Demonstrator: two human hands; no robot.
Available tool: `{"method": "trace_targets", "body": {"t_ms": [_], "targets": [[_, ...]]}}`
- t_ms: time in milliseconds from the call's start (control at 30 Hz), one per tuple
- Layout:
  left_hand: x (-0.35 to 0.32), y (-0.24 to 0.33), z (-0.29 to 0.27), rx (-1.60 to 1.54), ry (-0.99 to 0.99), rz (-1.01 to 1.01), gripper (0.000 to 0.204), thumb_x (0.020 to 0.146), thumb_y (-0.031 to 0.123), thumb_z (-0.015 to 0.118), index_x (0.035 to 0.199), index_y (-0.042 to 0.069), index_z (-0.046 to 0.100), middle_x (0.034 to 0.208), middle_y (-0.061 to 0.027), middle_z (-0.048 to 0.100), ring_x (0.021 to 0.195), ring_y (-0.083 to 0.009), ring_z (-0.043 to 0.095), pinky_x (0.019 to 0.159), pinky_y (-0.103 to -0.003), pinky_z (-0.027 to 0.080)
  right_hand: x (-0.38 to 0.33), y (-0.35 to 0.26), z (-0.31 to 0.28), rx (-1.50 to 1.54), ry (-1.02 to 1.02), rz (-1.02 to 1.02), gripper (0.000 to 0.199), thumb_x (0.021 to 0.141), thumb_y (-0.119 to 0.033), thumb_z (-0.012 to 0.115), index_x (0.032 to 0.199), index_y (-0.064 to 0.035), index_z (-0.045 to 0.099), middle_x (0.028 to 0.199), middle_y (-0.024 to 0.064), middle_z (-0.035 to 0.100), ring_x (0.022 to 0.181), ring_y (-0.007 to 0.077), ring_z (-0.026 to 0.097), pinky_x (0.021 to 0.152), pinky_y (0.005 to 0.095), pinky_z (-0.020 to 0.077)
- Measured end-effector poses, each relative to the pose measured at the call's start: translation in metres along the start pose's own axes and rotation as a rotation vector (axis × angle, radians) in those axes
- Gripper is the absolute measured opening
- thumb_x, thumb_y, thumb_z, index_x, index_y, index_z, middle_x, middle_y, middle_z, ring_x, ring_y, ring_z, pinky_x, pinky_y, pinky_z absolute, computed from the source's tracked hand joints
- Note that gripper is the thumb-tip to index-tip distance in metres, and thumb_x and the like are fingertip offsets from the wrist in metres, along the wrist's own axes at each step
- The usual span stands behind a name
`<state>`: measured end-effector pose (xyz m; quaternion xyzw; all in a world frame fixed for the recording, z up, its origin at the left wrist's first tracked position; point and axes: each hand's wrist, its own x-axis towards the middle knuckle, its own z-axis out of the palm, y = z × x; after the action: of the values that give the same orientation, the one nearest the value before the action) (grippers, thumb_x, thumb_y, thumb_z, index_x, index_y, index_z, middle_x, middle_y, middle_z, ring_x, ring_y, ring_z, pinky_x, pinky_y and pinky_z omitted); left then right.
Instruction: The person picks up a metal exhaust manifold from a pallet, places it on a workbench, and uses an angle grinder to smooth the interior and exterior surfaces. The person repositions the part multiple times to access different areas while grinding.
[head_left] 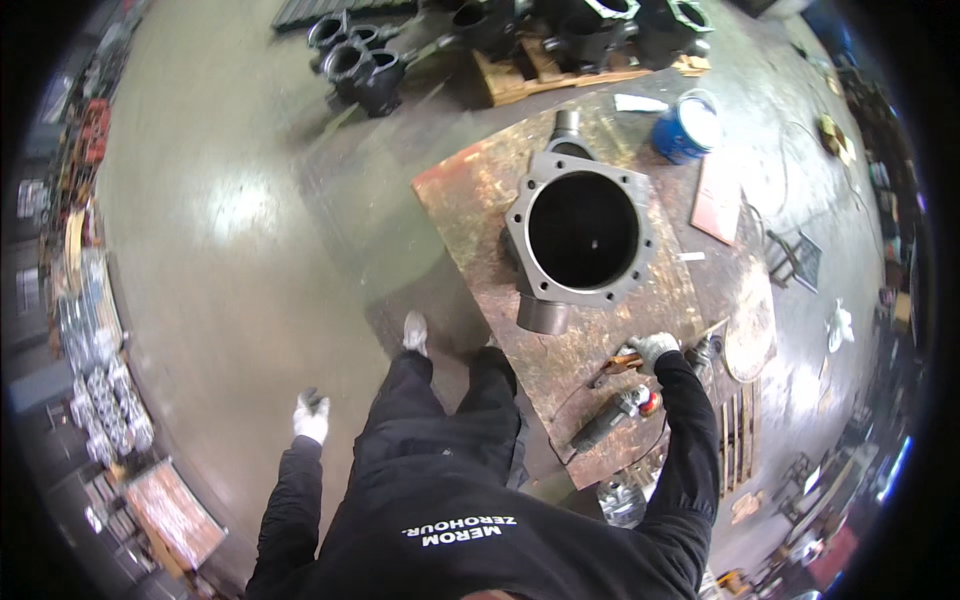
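A large grey cast-metal housing (580, 235) with a round opening and a bolted flange sits on a rusty steel worktable (470, 195). My right hand (655, 349), in a white glove, rests on the table's near right part and is closed on a tool with an orange handle (625, 361). An angle grinder (612, 418) lies on the table just below that hand. My left hand (311, 414), also gloved, hangs at my side over the floor with fingers loosely curled and nothing in it.
A blue paint can (688, 125) stands at the table's far corner. Several dark castings (360, 62) lie on the floor and on a wooden pallet (540, 70) beyond. Metal parts (105, 400) line the left edge. A round rusty disc (750, 335) lies right of the table.
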<state>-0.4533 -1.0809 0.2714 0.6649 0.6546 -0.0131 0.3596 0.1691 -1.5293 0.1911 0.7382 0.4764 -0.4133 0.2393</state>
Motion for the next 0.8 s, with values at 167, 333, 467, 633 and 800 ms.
{"method": "trace_targets", "body": {"t_ms": [167, 333, 467, 633, 800], "targets": [[0.043, 0.042, 0.013, -0.066, -0.13, 0.2, 0.046, 0.092, 0.012, 0.071, 0.133, 0.003, 0.054, 0.112, -0.0141, 0.069, 0.099, -0.0207, 0.066, 0.088, -0.034, 0.054, -0.138, -0.045, -0.02, 0.191, 0.09, 0.195, 0.027, 0.073, -0.031, 0.075, 0.099, -0.0216, 0.075, 0.09, 0.0103, 0.074, 0.087, 0.0315, 0.073, 0.073, 0.0448, 0.0576], [0.085, 0.054, 0.016, -0.132, -0.271, 0.377, 0.049, 0.092, 0.014, 0.072, 0.136, 0.002, 0.053, 0.116, -0.0161, 0.07, 0.099, -0.0224, 0.068, 0.09, -0.035, 0.054, -0.284, -0.169, -0.022, 0.738, 0.644, 0.722, 0.045, 0.083, -0.029, 0.079, 0.122, -0.0162, 0.061, 0.097, 0.0178, 0.072, 0.093, 0.04, 0.069, 0.078, 0.0493, 0.0538], [0.112, 0.025, 0.015, -0.111, -0.323, 0.435, 0.049, 0.092, 0.017, 0.074, 0.133, 0.0, 0.054, 0.113, -0.0173, 0.071, 0.102, -0.0255, 0.069, 0.09, -0.037, 0.054, -0.338, -0.284, -0.05, 0.883, 1.039, 0.84, 0.039, 0.089, -0.029, 0.076, 0.119, -0.0095, 0.06, 0.095, 0.0213, 0.068, 0.091, 0.0421, 0.067, 0.077, 0.0456, 0.0522], [0.131, -0.03, 0.01, -0.03, -0.372, 0.417, 0.05, 0.089, 0.026, 0.075, 0.129, 0.001, 0.058, 0.115, -0.0195, 0.071, 0.106, -0.0308, 0.069, 0.094, -0.04, 0.052, -0.304, -0.347, -0.098, 0.517, 1.209, 0.77, 0.04, 0.089, -0.042, 0.069, 0.111, -0.0099, 0.061, 0.081, 0.0214, 0.068, 0.076, 0.0441, 0.066, 0.066, 0.0512, 0.0516], [0.139, -0.096, -0.015, -0.221, -0.353, 0.251, 0.049, 0.092, 0.023, 0.073, 0.131, -0.001, 0.057, 0.115, -0.0189, 0.071, 0.104, -0.0282, 0.068, 0.09, -0.038, 0.053, -0.271, -0.398, -0.024, 0.848, 1.279, 1.064, 0.027, 0.087, -0.034, 0.07, 0.102, -0.0114, 0.066, 0.081, 0.0218, 0.07, 0.078, 0.0423, 0.069, 0.069, 0.0534, 0.0532]]}}
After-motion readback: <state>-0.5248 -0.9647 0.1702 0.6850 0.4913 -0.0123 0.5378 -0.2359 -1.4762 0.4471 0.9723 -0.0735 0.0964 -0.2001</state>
